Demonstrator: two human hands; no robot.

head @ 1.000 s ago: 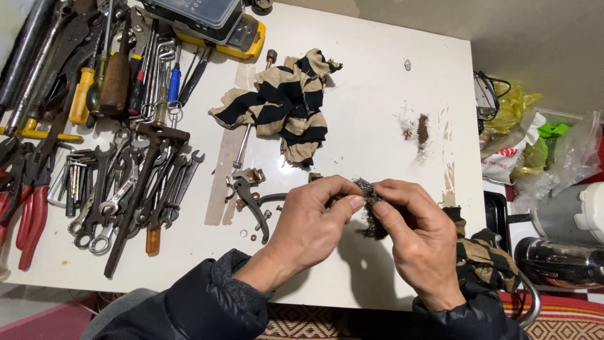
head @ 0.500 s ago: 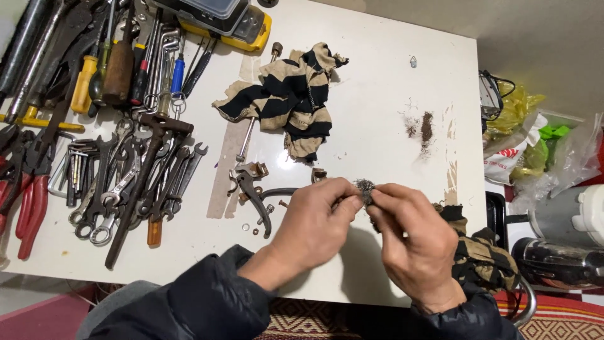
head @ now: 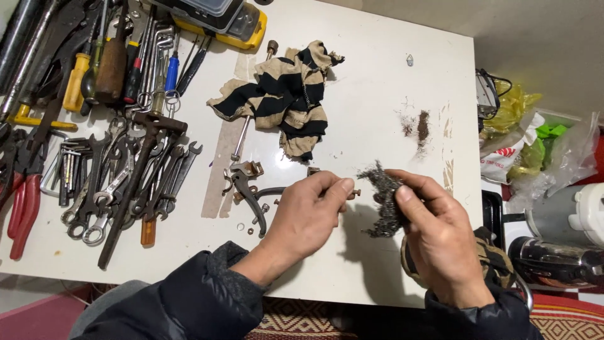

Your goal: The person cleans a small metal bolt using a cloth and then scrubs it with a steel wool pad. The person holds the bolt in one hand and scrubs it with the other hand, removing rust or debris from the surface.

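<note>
My hands are drawing apart now: right fingers point(head: 402, 189) pinching the steel wool point(head: 382, 198), left fingers point(head: 340, 187) gripping a small bolt point(head: 352, 193) pointing right toward it.

The small part pinched in the left hand point(head: 308, 217) is mostly hidden by its fingers; the yellow case point(head: 242, 28) and the left-side tools point(head: 25, 75) are cut off by the picture's edge

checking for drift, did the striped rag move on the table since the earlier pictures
No. The striped rag lies in the same spot beside the yellow case; only the camera view shifted.
</note>
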